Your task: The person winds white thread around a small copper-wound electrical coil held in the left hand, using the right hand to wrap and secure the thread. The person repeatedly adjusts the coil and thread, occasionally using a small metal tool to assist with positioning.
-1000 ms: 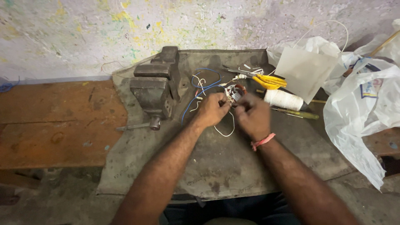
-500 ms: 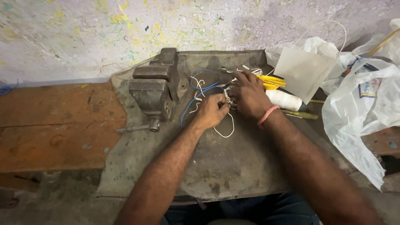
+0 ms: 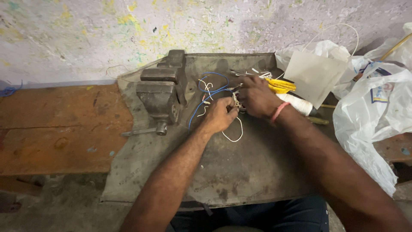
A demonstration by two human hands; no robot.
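My left hand (image 3: 221, 114) is closed around a small part with white and blue wires (image 3: 205, 92) trailing from it, on a grey metal plate (image 3: 214, 172). A white wire loop (image 3: 234, 136) hangs just below that hand. My right hand (image 3: 256, 95), with a pink band at the wrist, lies palm down just beyond the left one, fingers on the wires near a yellow-handled tool (image 3: 280, 86). What its fingers pinch is hidden. A white thread spool (image 3: 296, 103) lies under its wrist.
A dark iron bench vise (image 3: 163, 92) stands at the plate's left, its handle sticking out low. An orange wooden bench top (image 3: 56, 129) lies to the left. White plastic bags (image 3: 373, 111) and a white card (image 3: 315, 75) crowd the right. A paint-spattered wall (image 3: 128, 25) is behind.
My right hand has moved up and away from the left hand toward the yellow-handled tool, then settled back closer to the wires. The left hand kept its grip.
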